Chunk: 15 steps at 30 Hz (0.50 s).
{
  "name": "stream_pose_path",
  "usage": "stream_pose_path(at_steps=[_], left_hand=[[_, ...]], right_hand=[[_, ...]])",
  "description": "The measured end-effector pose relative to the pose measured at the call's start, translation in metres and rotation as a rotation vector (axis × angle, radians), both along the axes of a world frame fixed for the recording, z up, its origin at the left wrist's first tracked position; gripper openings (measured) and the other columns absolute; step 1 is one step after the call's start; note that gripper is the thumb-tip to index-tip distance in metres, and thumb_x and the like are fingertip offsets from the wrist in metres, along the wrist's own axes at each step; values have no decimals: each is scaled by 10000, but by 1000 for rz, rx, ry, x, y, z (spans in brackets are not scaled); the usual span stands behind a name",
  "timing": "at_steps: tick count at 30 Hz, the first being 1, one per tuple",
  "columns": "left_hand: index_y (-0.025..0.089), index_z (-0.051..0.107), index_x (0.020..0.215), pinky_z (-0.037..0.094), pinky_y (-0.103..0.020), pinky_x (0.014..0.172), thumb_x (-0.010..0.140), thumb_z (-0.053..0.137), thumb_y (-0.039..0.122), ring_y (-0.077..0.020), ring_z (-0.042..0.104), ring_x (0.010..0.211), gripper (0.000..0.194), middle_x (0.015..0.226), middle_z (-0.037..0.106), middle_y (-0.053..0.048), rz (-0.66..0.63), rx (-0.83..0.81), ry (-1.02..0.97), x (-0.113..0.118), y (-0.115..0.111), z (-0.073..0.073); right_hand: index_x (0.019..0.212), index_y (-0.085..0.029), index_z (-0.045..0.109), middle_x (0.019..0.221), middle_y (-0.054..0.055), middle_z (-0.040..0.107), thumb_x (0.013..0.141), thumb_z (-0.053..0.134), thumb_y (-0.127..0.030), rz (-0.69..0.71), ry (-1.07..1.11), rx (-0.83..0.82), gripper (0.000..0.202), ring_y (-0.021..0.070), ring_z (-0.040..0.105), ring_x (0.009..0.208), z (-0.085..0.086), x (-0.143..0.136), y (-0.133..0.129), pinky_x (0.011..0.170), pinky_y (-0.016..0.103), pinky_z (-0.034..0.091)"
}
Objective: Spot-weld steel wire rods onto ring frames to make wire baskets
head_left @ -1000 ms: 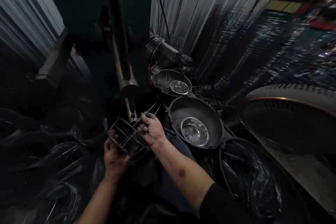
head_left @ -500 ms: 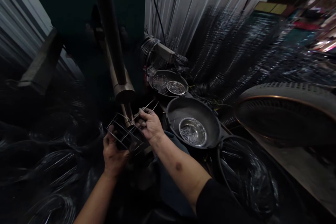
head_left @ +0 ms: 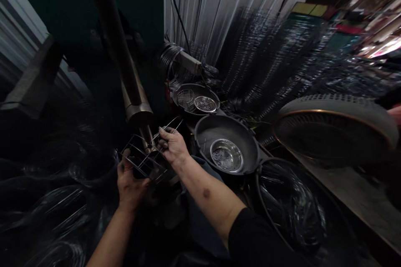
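Observation:
Both my hands grip a frame of thin metal wire (head_left: 141,159) at the tip of a welding machine. My left hand (head_left: 131,181) closes round its lower left side. On the right side, my right hand (head_left: 171,145) pinches the wires between thumb and fingers, with wire ends sticking out past it. The machine's copper-coloured electrode (head_left: 146,137) comes down from a thick cylindrical holder (head_left: 140,113) and meets the frame between my hands. What lies under the contact point is dark and partly hidden by the wires.
To the right, a black pan (head_left: 250,144) holds a metal bowl (head_left: 236,166) of short wire pieces. Behind it, another pan (head_left: 175,91) holds a smaller dish (head_left: 205,104). A round fan (head_left: 335,133) stands at right. Coiled wire (head_left: 169,60) and a dark tub (head_left: 261,183) are nearby.
The whole view has shifted, so everything appears slightly further left. Both hands keep their hold on the wire frame at the electrode, with little visible change in their grip.

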<state>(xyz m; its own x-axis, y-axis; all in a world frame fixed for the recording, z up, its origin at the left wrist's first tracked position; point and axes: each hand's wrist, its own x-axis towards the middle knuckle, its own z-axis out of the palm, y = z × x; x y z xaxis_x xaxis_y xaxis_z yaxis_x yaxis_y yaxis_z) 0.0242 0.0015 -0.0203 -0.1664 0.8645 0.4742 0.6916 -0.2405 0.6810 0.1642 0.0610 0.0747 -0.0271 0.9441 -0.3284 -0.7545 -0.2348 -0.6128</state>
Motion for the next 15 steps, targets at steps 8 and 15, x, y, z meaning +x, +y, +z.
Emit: stream_pose_path(at_steps=[8, 15], left_hand=[[194, 309, 1471, 452, -514, 988, 592, 789, 536, -342, 524, 1130, 1059, 1259, 487, -134, 2, -58, -109, 3, -8, 1], [230, 297, 1474, 455, -489, 995, 605, 807, 529, -309, 544, 1101, 1052, 1222, 509, -121, 22, -18, -146, 4, -17, -8]], right_hand=[[733, -175, 526, 504, -55, 574, 763, 690, -245, -12, -105, 21, 181, 65, 458, 376, -4, 7, -9, 362, 161, 319], [721, -178, 510, 495, -71, 558, 675, 766, -233, 8, -190, 82, 266, 70, 480, 364, -3, 20, -24, 329, 155, 301]])
